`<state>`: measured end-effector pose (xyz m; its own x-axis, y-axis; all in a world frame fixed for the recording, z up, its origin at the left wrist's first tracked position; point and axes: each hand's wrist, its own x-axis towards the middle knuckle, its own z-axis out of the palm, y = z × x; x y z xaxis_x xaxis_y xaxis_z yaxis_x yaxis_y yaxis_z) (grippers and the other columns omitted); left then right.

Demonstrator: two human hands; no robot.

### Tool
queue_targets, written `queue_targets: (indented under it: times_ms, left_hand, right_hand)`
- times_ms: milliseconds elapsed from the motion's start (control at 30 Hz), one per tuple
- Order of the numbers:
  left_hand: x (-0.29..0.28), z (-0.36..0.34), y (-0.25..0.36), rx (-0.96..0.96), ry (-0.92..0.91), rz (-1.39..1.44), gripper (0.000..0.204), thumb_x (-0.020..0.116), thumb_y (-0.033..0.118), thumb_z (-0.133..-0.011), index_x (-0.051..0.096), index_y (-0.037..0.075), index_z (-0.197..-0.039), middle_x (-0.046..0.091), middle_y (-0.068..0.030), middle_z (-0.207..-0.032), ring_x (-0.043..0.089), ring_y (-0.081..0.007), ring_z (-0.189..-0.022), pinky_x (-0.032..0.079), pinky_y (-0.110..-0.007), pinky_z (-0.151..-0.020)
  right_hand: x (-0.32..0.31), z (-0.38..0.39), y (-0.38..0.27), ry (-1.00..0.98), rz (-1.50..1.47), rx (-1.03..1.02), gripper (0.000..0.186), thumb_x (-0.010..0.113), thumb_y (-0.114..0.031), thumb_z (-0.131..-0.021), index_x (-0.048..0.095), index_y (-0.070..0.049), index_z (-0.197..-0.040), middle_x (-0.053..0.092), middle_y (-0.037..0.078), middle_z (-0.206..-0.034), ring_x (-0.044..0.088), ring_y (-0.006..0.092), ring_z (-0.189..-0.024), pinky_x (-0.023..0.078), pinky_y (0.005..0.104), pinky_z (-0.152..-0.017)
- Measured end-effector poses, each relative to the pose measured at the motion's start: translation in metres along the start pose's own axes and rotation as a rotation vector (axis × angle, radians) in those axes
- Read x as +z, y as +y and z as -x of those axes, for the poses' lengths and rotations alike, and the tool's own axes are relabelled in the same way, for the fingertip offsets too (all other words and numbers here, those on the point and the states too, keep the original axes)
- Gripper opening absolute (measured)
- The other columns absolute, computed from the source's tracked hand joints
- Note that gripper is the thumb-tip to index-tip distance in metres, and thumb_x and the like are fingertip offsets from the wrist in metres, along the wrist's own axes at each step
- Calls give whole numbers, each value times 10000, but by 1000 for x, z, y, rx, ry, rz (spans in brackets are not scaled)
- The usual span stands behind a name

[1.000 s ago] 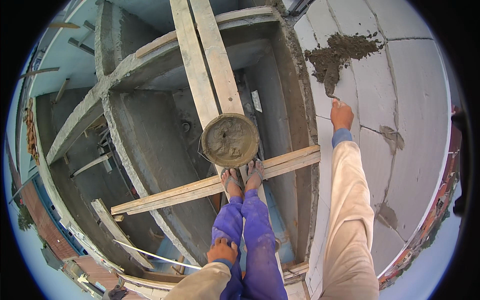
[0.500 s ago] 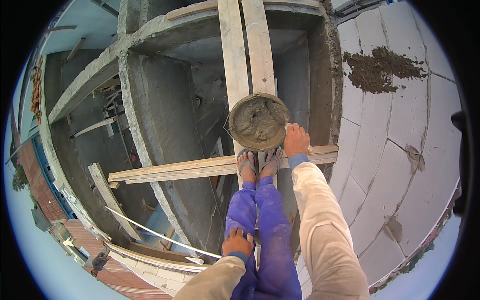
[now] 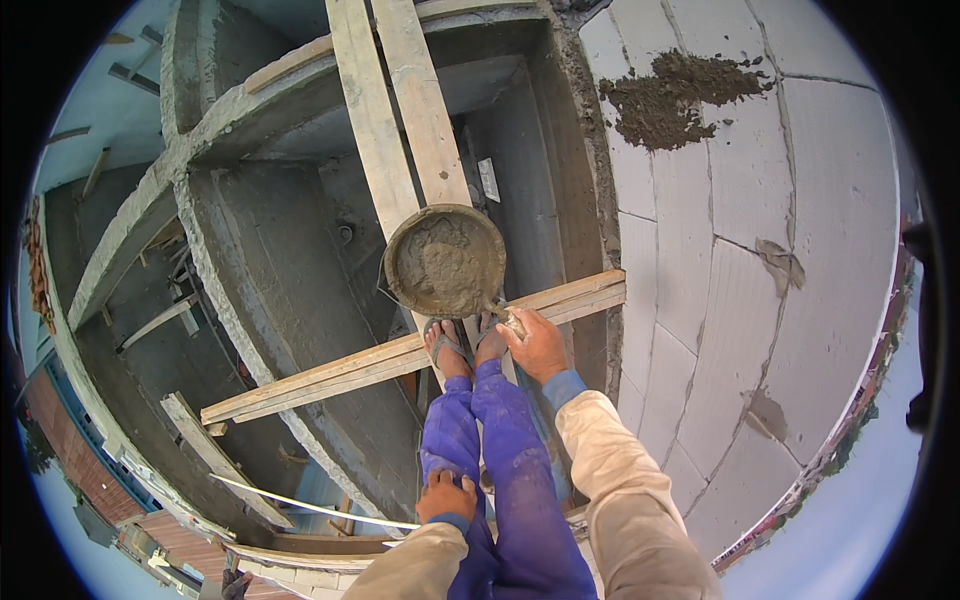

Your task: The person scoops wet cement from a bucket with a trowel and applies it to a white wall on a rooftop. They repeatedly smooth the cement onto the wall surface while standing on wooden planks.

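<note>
A round bucket (image 3: 404, 283) of wet grey mortar (image 3: 447, 262) sits on two long planks in front of my feet. At its near right rim my right hand (image 3: 537, 345) is closed around the handle of a trowel (image 3: 511, 319). The trowel's neck reaches over the rim, and its blade is hidden in the bucket. My left hand (image 3: 446, 496) rests on my left knee, fingers spread over the purple trousers (image 3: 520, 500), holding nothing. My sandalled feet (image 3: 449, 345) stand on the planks right by the bucket.
Long planks (image 3: 430, 135) span a deep opening between concrete beams (image 3: 235, 280). A wooden crosspiece (image 3: 330, 375) lies under my feet. On the right is a pale block wall (image 3: 740, 330) with a smear of mortar (image 3: 685, 98). A loose board (image 3: 220, 455) leans at the lower left.
The view has shifted, so the bucket now appears further left. My right hand has moved back from the bucket rim, showing the trowel handle. My left hand stays on the knee.
</note>
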<state>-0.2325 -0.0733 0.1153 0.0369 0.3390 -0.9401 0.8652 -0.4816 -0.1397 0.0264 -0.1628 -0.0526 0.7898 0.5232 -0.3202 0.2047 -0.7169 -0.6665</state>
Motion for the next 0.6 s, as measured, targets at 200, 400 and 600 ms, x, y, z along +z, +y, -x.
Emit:
queue_targets:
  times_ms: [200, 400, 600]
  left_hand:
    - [-9, -2, 6, 61, 62, -95, 486, 574, 452, -953, 695, 99, -1265, 623, -115, -1407, 673, -376, -1178, 549, -514, -964]
    - [-10, -2, 4, 71, 62, -96, 485, 572, 455, -962, 682, 97, -1271, 634, -122, -1363, 676, -388, -1155, 553, -525, -950]
    - [-3, 2, 1, 56, 40, 11, 474, 572, 451, -972, 683, 92, -1260, 631, -123, -1358, 664, -386, -1179, 552, -525, -954]
  right_hand:
    - [-150, -81, 13, -497, -678, 484, 381, 731, -342, -994, 712, 16, -1122, 691, 26, -866, 606, 94, -659, 511, 259, -596]
    - [-328, -129, 14, 506, 109, 515, 351, 625, -352, -1033, 744, -25, -979, 667, 55, -703, 601, 135, -571, 484, 322, -528]
    - [-330, -50, -32, 451, 535, 217, 291, 700, -299, -989, 733, -47, -1128, 711, 156, -928, 703, 293, -840, 548, 419, -764]
